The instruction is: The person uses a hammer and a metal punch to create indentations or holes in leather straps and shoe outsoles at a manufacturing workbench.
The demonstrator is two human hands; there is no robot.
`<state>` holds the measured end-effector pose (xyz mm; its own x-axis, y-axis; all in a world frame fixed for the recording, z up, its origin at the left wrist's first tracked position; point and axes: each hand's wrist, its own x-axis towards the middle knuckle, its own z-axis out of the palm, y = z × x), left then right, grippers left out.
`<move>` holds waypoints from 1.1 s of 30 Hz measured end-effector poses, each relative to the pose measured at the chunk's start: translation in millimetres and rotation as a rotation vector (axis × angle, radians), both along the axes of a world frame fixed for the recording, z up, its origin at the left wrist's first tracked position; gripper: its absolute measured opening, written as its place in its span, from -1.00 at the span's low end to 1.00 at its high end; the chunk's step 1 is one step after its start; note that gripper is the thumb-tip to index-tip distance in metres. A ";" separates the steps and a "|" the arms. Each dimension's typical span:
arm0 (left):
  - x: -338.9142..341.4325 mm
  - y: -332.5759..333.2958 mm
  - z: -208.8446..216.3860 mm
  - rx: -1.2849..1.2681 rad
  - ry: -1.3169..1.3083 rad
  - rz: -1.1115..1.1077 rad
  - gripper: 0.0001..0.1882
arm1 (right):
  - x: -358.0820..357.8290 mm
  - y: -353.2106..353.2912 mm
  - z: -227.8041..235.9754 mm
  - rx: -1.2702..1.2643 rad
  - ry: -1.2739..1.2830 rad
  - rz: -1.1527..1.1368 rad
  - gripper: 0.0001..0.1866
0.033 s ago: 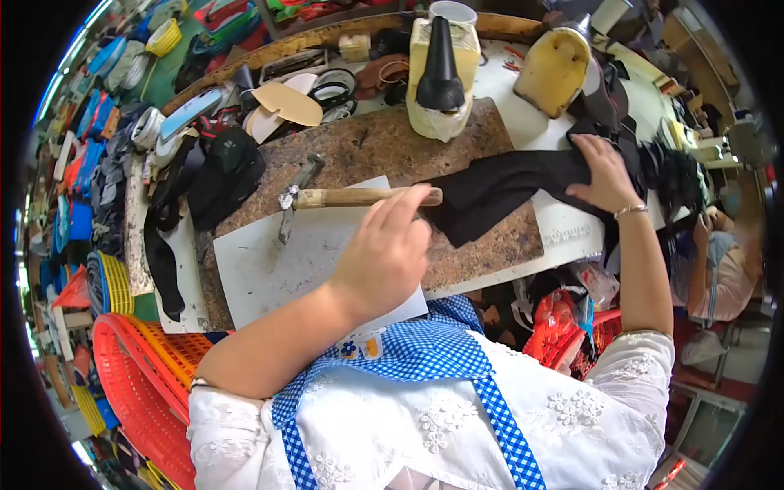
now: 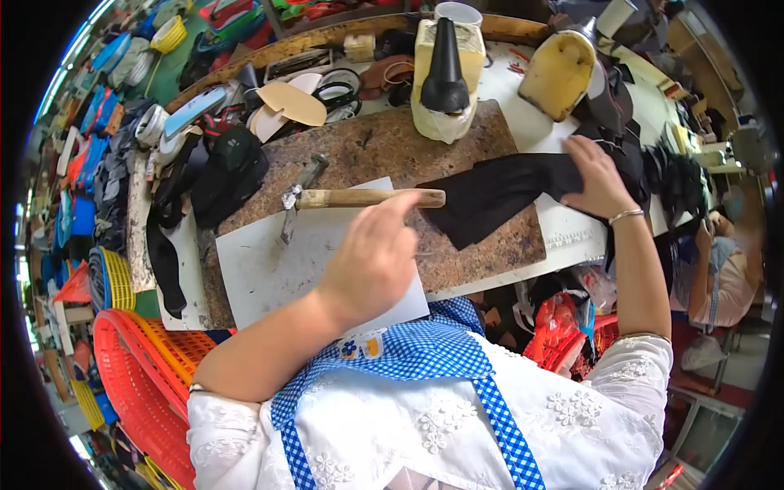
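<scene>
Lower and a little further left than before, my left grip (image 2: 369, 260) has drawn back from the end of the hammer (image 2: 351, 198); my right grip (image 2: 600, 175) has shifted only slightly, and the cloth (image 2: 490, 196) lies nearly as it did. It is matte black and soft, a long strip with shallow folds, widening to a slanted end. That wide end lies on the speckled brown slab (image 2: 359, 147), and the rest runs past the slab's right edge over the white tabletop (image 2: 523, 114). Right of the slab, my right grip rests on the cloth, unclenched, fingers spread and thumb apart. Over the front of the slab, my left grip is above the paper (image 2: 261, 261), just left of the cloth's wide end. Its index finger points to the hammer's wooden handle, the others curled; whether it touches the handle or grasps anything, I cannot tell. My left forearm slants up toward the slab from the lower left; my right forearm rises almost straight, well right of the slab, a bracelet (image 2: 627, 214) at the wrist.
</scene>
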<state>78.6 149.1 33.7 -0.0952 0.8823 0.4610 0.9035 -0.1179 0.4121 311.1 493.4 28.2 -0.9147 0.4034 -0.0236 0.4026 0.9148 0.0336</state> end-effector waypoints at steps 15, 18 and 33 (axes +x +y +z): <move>-47.4 -142.3 -17.3 0.025 -0.286 0.544 -0.76 | -32.2 -17.4 -38.9 -0.240 0.240 0.018 -0.58; -58.3 -136.3 -11.0 0.070 -0.240 0.521 -0.75 | -14.1 -9.3 27.3 -0.131 0.450 -0.344 -0.59; -68.2 -152.7 -18.9 0.201 -0.244 0.577 -0.73 | 127.8 188.3 202.5 0.370 0.877 -0.539 -0.56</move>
<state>10.4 -3.5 14.8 -0.6500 0.5569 0.5170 0.7281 0.2616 0.6336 438.9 681.6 230.7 -0.2553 0.6035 0.7554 0.7652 0.6037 -0.2237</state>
